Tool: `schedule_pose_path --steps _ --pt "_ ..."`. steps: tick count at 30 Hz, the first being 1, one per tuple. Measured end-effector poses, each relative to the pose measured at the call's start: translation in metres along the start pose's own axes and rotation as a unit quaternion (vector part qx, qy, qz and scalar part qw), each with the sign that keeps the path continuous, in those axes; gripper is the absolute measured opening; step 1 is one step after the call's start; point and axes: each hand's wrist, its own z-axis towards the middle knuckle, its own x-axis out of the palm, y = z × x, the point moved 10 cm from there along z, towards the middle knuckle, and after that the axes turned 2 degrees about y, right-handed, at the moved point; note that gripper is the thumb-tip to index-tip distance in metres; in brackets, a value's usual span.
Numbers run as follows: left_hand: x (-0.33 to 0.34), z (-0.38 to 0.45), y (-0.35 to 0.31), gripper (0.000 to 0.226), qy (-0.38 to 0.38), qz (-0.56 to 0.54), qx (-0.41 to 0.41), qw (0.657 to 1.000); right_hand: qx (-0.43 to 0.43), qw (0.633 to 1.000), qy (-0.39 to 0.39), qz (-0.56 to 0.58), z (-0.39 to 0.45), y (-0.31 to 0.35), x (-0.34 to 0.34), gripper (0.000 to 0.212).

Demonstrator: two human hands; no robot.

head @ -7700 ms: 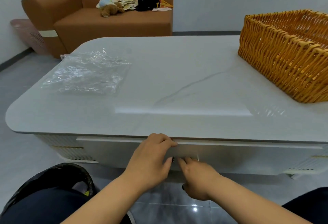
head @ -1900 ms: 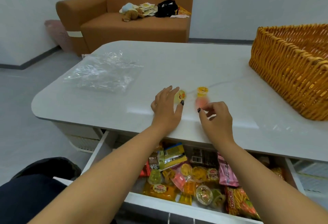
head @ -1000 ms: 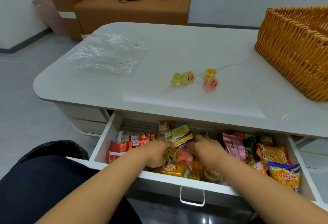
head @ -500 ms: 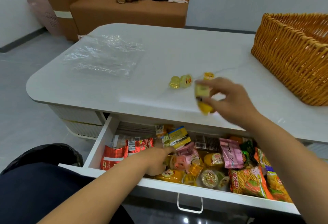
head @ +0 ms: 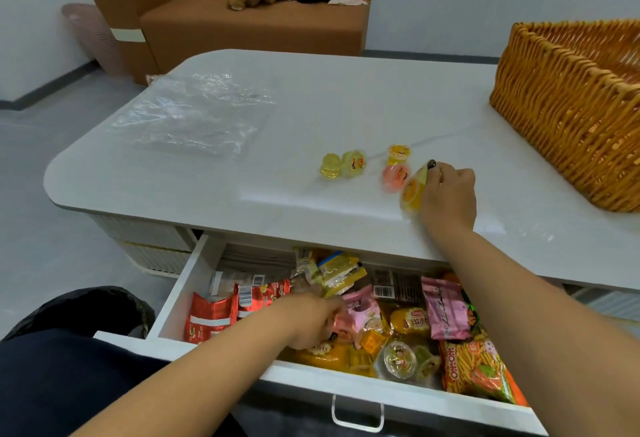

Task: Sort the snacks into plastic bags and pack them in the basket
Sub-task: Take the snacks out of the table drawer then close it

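1. Your right hand (head: 448, 194) grips a yellow jelly cup (head: 412, 190), fingers curled round it, low on the bench (head: 242, 180) beside four loose jelly cups (head: 396, 176).
2. Your left hand (head: 308, 320) is in the open drawer (head: 346, 384) among packets; its grip cannot be told.
3. Step in hand: unloading snacks. The plastic bags (head: 194, 114) and basket (head: 571, 104) wait.
4. Next, judged: let the cup go, then bag by kind.

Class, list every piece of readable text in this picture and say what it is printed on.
"OH!OK", roughly, sideways: orange stick-snack bag in the drawer.
Chinese characters on the red packets: too blurred to read.
Barcode digits on the dark packet: too small.
Jelly cup lids: cartoon print only; no legible words.
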Motion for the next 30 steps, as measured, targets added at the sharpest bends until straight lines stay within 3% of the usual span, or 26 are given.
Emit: schedule_pose_path --steps 4,7,9,11,14,16,21,25,30 --pt "-0.034 -0.028 -0.004 0.048 -0.081 -0.036 0.009 0.996 -0.034 0.999 -0.022 0.035 -0.003 0.007 -0.005 0.040" --pt "-0.063 -0.053 -0.019 0.044 -0.090 -0.105 0.046 0.989 -0.082 0.996 -0.020 0.028 -0.008 0.016 -0.005 0.038" --pt "-0.093 -0.070 -0.028 0.041 -0.116 -0.187 0.081 0.972 -0.087 0.996 -0.015 0.024 -0.007 0.017 -0.003 0.037" --pt "-0.133 -0.080 -0.028 0.038 -0.191 -0.252 0.100 0.944 -0.085 0.996 -0.012 0.018 -0.006 0.017 -0.002 0.036" --pt "-0.187 -0.071 -0.014 0.041 -0.358 -0.139 0.063 0.921 -0.085 0.996 -0.006 0.022 -0.005 0.016 0.000 0.031" --pt "-0.201 -0.047 -0.005 0.044 -0.407 -0.054 0.013 0.911 -0.073 0.997 0.010 0.020 -0.005 0.015 0.004 0.028" --pt "-0.205 0.017 0.014 0.044 -0.451 -0.078 -0.035 0.888 -0.084 0.995 0.024 -0.055 -0.002 0.019 0.013 0.032" --pt "-0.219 0.052 0.016 0.046 -0.430 -0.059 -0.068 0.898 -0.097 0.989 0.004 -0.115 0.018 0.025 0.020 0.044" --pt "-0.225 0.081 0.018 0.078 -0.384 -0.061 -0.047 0.920 -0.087 0.990 0.011 -0.109 0.051 0.031 0.032 0.051"
